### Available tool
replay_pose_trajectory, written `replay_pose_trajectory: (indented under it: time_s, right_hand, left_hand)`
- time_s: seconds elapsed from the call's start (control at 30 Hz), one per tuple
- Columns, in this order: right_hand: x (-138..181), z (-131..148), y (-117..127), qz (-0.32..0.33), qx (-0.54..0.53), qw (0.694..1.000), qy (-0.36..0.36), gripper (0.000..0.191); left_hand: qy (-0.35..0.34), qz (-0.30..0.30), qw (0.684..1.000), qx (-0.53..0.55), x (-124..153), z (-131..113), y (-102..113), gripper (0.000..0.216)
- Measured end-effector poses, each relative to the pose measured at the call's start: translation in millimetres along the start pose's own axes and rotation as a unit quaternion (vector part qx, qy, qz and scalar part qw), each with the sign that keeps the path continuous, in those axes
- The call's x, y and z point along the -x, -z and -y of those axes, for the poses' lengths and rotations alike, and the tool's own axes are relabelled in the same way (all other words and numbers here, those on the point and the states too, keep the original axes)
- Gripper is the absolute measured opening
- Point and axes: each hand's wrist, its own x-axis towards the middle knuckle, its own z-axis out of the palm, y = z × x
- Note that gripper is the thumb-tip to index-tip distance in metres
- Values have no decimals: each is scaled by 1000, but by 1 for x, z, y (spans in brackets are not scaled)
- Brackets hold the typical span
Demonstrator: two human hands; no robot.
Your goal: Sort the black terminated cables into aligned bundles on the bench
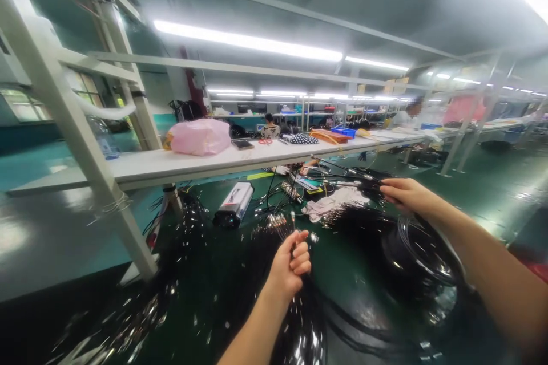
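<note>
Low in the middle of the head view, my left hand (291, 262) is closed in a pinch around a thin black cable, whose pale connector tip (293, 216) sticks up above the fingers. Farther right and higher, my right hand (405, 194) is closed on a bunch of black cables (363, 179); their ends reach left toward the white bench. Beneath my hands lie thick bundles of black cables (355, 222) with shiny metal ends, partly blurred. A pale pink cloth (334, 203) lies between and beyond the hands.
A long white bench (274, 155) crosses ahead, carrying a pink plastic bag (200, 137), a blue tray (343, 132) and a polka-dot cloth (303, 138). A silver-and-black device (234, 203) stands below it. A metal post (77, 120) rises at left. People sit farther back.
</note>
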Motion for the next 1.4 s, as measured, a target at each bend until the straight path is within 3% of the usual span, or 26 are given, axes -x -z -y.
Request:
replay_pose_trajectory:
  time_s: [0.07, 0.13, 0.23, 0.33, 0.47, 0.63, 0.83, 1.03, 1.1, 1.3, 1.4]
  right_hand:
    - [14, 0, -9, -6, -106, 994, 18, 30]
    - [30, -5, -27, 11, -206, 978, 35, 30]
    - [55, -19, -68, 15, -338, 940, 47, 27]
    - [72, -29, -117, -21, -439, 895, 77, 23]
    - [76, -23, -171, -71, -510, 848, 121, 20]
    - [74, -8, -199, -106, -536, 824, 150, 19]
    - [75, -6, -212, -115, -509, 842, 139, 19]
    - [72, -3, -228, -154, -455, 871, 98, 24]
    - [72, -5, -233, -156, -440, 879, 98, 25]
    - [73, -16, -245, -131, -423, 891, 99, 26]
    - [77, -16, -256, -98, -461, 878, 84, 26]
  left_hand:
    - [-7, 22, 999, -48, -4, -7, -15, 22]
    - [-57, -1, 992, -115, -12, -17, -28, 19]
    - [-145, -56, 964, -217, -27, -36, -51, 17]
    - [-218, -49, 932, -286, -34, -51, -81, 19]
    - [-303, 22, 876, -374, -19, -53, -126, 29]
    - [-335, 38, 837, -432, -1, -52, -156, 39]
    - [-333, 21, 831, -445, -6, -57, -150, 49]
    - [-276, 28, 796, -538, -18, -33, -131, 49]
    - [-262, 29, 799, -541, -19, -30, -128, 49]
    - [-116, 128, 802, -572, -9, -36, -123, 44]
    - [-101, 146, 807, -563, -6, -35, -117, 42]
